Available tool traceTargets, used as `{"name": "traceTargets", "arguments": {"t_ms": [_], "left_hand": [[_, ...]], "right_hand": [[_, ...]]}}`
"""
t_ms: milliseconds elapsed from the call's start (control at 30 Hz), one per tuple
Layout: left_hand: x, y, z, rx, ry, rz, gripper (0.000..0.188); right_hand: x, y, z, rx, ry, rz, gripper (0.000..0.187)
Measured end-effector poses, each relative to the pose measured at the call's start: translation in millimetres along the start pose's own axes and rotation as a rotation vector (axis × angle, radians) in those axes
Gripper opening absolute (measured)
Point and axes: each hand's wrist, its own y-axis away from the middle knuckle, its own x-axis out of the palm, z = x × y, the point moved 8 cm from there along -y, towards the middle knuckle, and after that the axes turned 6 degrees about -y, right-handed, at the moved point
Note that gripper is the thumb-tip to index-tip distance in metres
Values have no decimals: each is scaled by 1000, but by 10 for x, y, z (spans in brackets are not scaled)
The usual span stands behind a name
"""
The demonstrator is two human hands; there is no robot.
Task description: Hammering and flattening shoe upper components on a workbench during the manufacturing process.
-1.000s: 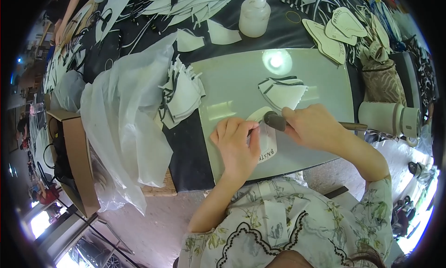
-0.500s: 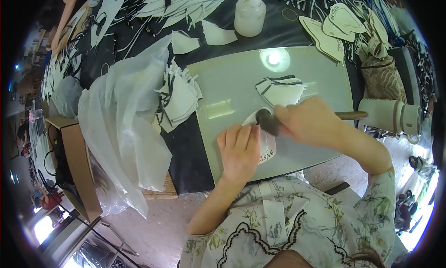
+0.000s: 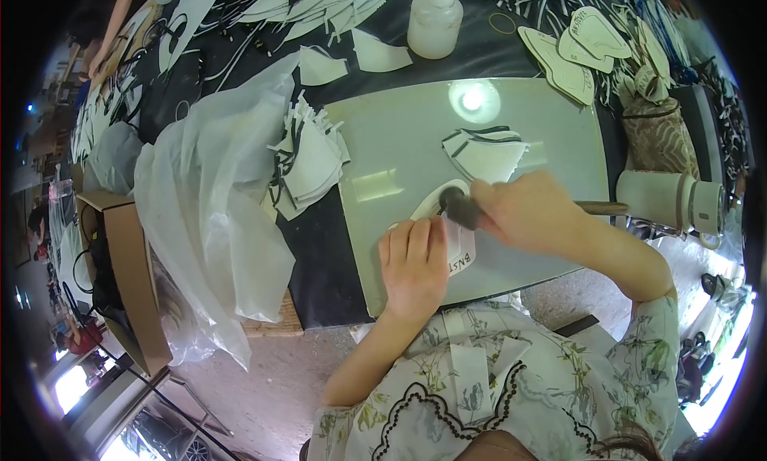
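Observation:
My right hand grips a hammer with a dark head and a wooden handle sticking out to the right of the fist. The head rests over or on a white pattern piece with dark lettering, lying on a smooth grey-green board. From the left, my left hand holds this piece down, fingers close together and fingertips beside the hammer head. What lies beneath those fingers is hidden. Just beyond, a small stack of white pieces with black edging lies on the board.
Left of the board are a pile of white pieces, a translucent plastic bag and a cardboard box. A white bottle stands behind. Lettered templates lie at the far right, near a pale cylindrical machine part.
My left hand has shifted very slightly to the right. The hammer stays in nearly the same place in my right hand, and the view has moved a little.

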Motion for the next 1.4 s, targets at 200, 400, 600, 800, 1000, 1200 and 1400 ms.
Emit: {"name": "traceTargets", "arguments": {"t_ms": [200, 400, 600, 800, 1000, 1200, 1400], "left_hand": [[4, 13, 21, -39, 41, 0, 27], [-46, 29, 194, -214, 263, -29, 26], [-4, 79, 5, -50, 35, 14, 31], [-18, 59, -30, -16, 28, 0, 32], [-45, 50, -30, -17, 32, -11, 27], [-72, 123, 211, -215, 249, -8, 26], [-79, 108, 27, 33, 17, 68, 28]], "right_hand": [[-23, 73, 65, 38, -16, -22, 34], [94, 90, -20, 93, -36, 12, 35], [40, 104, 16, 83, -75, -28, 35], [73, 99, 110, 94, -37, -10, 35], [74, 89, 149, 90, -58, -4, 36], [125, 67, 84, 117, -35, 6, 36], [-20, 67, 133, 88, -51, -41, 35]]}}
